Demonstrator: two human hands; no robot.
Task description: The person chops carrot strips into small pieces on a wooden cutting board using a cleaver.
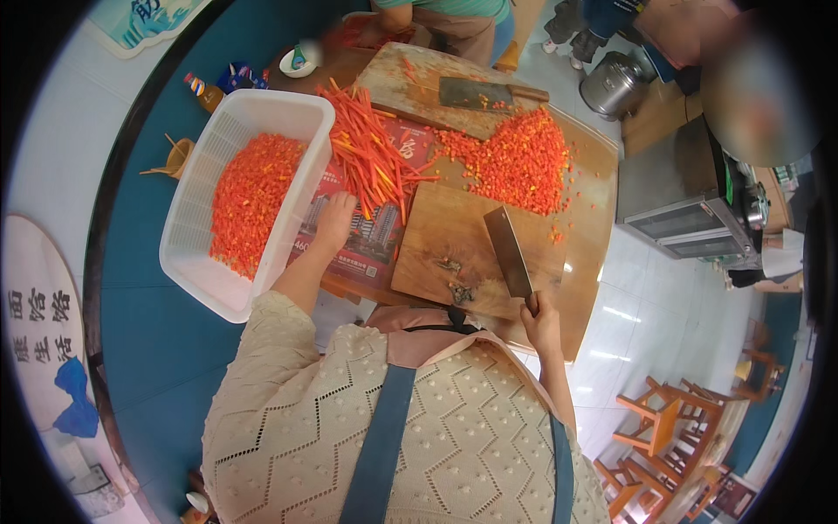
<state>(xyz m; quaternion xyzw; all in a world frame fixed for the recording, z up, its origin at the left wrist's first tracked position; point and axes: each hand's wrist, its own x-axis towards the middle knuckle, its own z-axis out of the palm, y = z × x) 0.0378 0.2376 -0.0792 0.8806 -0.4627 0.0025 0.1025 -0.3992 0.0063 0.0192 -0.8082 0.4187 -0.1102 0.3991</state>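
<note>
My right hand [543, 321] grips the handle of a cleaver [509, 252], its blade over the right part of a wooden cutting board [425, 242]. Dark scraps lie near the board's front edge. My left hand [337, 219] is at the lower end of a pile of orange-red carrot strips [366, 144], above a red printed sheet [366, 252]; whether it holds any strip cannot be told. Left of it, a white plastic basket [268, 262] contains finely diced carrot [252, 203]. Behind the board a heap of diced carrot [530, 160] spreads across the table.
A second, worn board [419, 85] carries another cleaver [474, 93] at the back. Across the table stands a person in an apron [458, 29]. A bowl [298, 62] and a bottle [204, 93] are behind the basket. A steel pot [612, 85] and wooden stools [661, 419] stand at the right.
</note>
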